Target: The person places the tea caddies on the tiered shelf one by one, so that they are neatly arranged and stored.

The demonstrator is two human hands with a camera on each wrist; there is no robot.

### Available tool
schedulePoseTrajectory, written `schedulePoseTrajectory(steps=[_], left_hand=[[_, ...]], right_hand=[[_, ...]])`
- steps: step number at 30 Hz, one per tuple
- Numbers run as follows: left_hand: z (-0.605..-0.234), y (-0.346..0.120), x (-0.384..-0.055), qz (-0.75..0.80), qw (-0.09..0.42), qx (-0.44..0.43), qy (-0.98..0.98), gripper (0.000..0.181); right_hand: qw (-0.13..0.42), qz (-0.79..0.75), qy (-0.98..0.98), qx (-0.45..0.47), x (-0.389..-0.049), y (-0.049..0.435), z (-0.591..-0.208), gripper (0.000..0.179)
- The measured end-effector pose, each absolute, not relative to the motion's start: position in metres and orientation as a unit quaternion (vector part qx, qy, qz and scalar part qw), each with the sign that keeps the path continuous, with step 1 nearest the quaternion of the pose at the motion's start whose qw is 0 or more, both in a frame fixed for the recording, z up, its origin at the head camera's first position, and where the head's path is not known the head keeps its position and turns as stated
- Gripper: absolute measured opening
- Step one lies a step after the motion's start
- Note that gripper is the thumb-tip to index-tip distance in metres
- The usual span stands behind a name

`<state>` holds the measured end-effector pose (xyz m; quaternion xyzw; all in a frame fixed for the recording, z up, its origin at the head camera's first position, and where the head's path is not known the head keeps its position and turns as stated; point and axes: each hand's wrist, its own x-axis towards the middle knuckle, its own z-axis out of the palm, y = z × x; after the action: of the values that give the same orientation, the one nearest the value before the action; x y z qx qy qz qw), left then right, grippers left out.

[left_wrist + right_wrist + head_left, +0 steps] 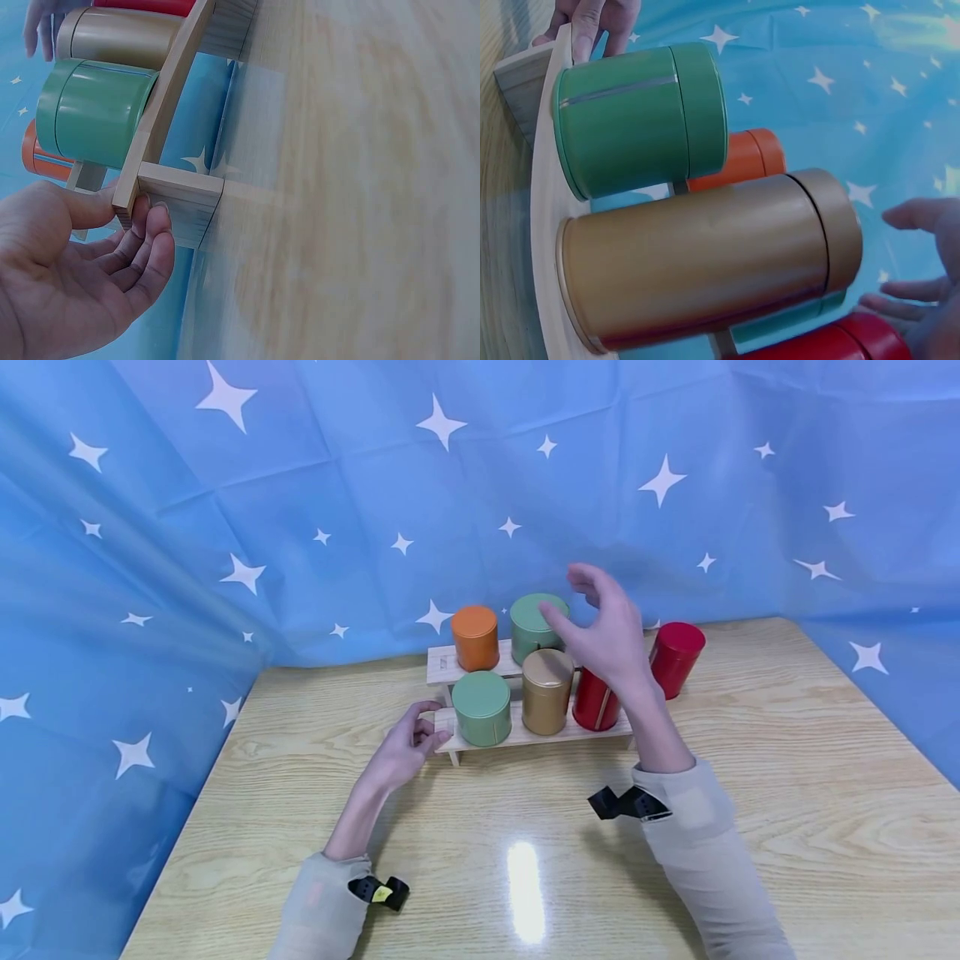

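Observation:
A two-tier wooden rack (442, 742) stands on the table with lidded tins on both steps. My left hand (401, 752) pinches the left end of its lower step, thumb above and fingers curled below, as the left wrist view shows. Along that step are a green tin (482, 710), a gold tin (124, 36) and a red tin (596, 702). The upper step carries an orange tin (476, 639) and another green tin (531, 635). My right hand (609, 631), thumb and fingers spread, holds nothing and is raised beside this rear green tin, overlapping it in the head view.
A second red tin (677, 660) stands at the rack's right, partly behind my right wrist. Blue cloth (360, 468) with white stars hangs behind and to both sides of the wood-grain table (292, 802). Each sleeve carries a black wrist camera (628, 803).

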<state>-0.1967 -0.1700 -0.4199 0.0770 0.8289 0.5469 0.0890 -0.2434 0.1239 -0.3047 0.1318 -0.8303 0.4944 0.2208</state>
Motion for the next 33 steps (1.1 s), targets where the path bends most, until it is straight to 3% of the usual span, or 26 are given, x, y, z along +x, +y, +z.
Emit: schedulePoseTrajectory(steps=[15,33], left_hand=[[-0.421,-0.17,-0.197,0.544,0.089,0.079,0.831,0.049],[-0.421,-0.171,-0.197,0.545,0.092,0.079,0.83,0.049]], right_hand=[[0.281,0.477,-0.826,0.104,-0.231,0.157,-0.305,0.053],[0.292,0.44,-0.847,0.063,-0.234,0.208,-0.319,0.052]])
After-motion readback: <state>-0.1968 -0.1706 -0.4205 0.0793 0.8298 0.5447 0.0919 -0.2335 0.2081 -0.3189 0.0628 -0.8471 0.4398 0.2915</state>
